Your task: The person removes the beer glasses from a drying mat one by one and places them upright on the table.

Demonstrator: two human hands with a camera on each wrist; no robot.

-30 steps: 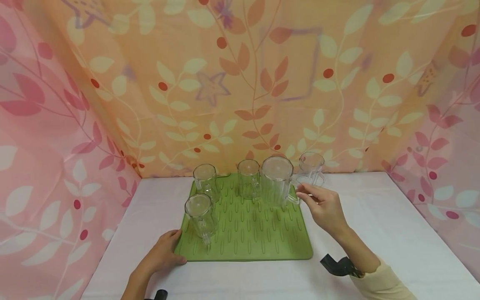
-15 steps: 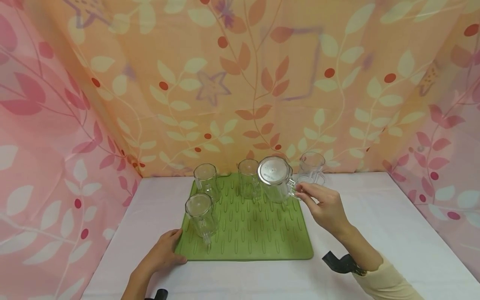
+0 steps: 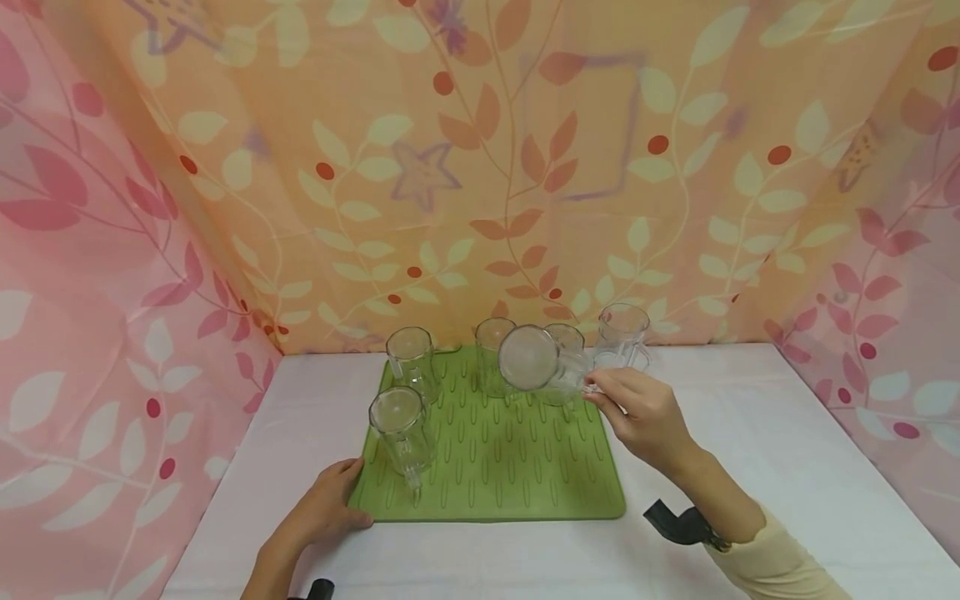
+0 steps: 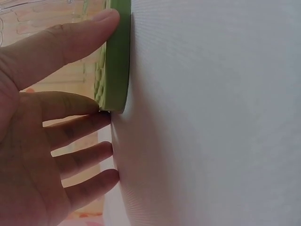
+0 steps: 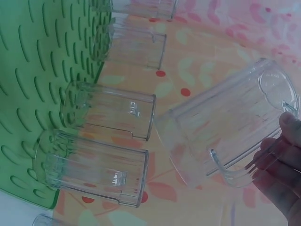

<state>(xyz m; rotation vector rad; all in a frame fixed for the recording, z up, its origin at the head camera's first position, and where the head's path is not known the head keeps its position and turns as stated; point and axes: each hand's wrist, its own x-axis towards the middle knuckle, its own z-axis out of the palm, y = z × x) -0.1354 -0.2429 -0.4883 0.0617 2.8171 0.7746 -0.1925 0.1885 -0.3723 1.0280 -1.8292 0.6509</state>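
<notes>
My right hand pinches the handle of a clear glass mug, tilted in the air over the back right of the green ribbed mat. Its round end faces the head camera. In the right wrist view the held mug slants, apart from the mugs on the mat. Right behind it in the head view stands another glass mug, partly hidden. My left hand lies at the mat's front left corner, thumb against the front edge; its fingers, straight, reach along the left side and touch the table.
More glass mugs stand on the mat: one at the back middle, one at back left, one at front left. Another mug stands on the white table behind my right hand. Patterned cloth hangs behind.
The mug in my right hand has tipped over leftward, its round end shifting left and down, so the mug behind it shows. My left hand and the mat have stayed put.
</notes>
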